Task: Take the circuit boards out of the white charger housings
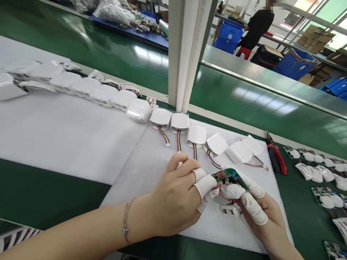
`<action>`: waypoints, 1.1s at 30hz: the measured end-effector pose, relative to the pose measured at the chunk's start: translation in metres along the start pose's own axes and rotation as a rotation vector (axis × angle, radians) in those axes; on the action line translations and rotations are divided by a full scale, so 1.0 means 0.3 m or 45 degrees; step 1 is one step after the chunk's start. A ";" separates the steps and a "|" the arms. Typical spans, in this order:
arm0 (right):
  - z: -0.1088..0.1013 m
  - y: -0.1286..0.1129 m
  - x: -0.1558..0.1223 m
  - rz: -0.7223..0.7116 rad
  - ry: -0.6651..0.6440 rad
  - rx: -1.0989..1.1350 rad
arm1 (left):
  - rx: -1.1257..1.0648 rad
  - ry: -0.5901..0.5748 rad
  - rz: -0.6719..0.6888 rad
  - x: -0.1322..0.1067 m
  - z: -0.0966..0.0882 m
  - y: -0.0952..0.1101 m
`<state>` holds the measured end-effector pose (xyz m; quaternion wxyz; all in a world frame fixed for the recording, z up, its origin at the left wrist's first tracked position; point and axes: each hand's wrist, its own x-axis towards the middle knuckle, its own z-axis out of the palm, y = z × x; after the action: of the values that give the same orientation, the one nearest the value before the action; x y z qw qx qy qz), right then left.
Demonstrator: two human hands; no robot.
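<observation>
My left hand and my right hand meet over a white foam mat, both with white finger cots on. Between their fingertips they pinch a small green circuit board with coloured wires. A white plastic part hangs under the board between the hands. Just beyond the hands runs a row of white charger shells, each with a coloured wire lead pointing toward me.
Red-handled cutters lie at the mat's right edge. More green boards with white parts lie on the green surface at the right. A white post rises behind the mat. A person in black stands far back by blue crates.
</observation>
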<state>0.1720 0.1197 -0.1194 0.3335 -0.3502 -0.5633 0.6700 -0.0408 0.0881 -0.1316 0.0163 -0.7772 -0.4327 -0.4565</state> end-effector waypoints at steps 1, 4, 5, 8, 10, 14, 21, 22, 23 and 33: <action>0.010 -0.005 0.001 0.059 0.049 0.048 | -0.010 -0.019 -0.012 0.003 -0.003 0.000; 0.041 -0.026 0.002 0.210 0.215 0.172 | -0.071 -0.067 -0.077 0.015 -0.008 0.000; 0.050 -0.033 0.003 0.247 0.236 0.196 | -0.104 -0.080 -0.105 0.018 -0.009 0.000; 0.065 -0.047 0.005 0.340 0.198 0.229 | -0.228 -0.141 -0.200 0.027 -0.012 -0.002; 0.065 -0.048 0.006 0.349 0.174 0.204 | -0.301 -0.174 -0.249 0.032 -0.015 -0.003; 0.051 -0.030 0.007 0.272 0.216 0.088 | -0.406 -0.231 -0.326 0.039 -0.023 -0.003; 0.038 -0.019 0.011 0.305 0.112 0.166 | -0.473 -0.267 -0.378 0.045 -0.029 -0.009; 0.039 -0.019 0.013 0.293 0.083 0.193 | -0.460 -0.266 -0.375 0.044 -0.029 -0.011; 0.039 -0.019 0.015 0.261 0.041 0.223 | -0.444 -0.268 -0.372 0.044 -0.029 -0.013; 0.035 0.025 0.003 0.085 -0.087 0.188 | 0.237 -0.167 0.129 0.019 -0.014 -0.007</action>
<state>0.1621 0.1140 -0.1257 0.3164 -0.3203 -0.5115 0.7319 -0.0439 0.0913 -0.1258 0.0831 -0.8215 -0.4335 -0.3610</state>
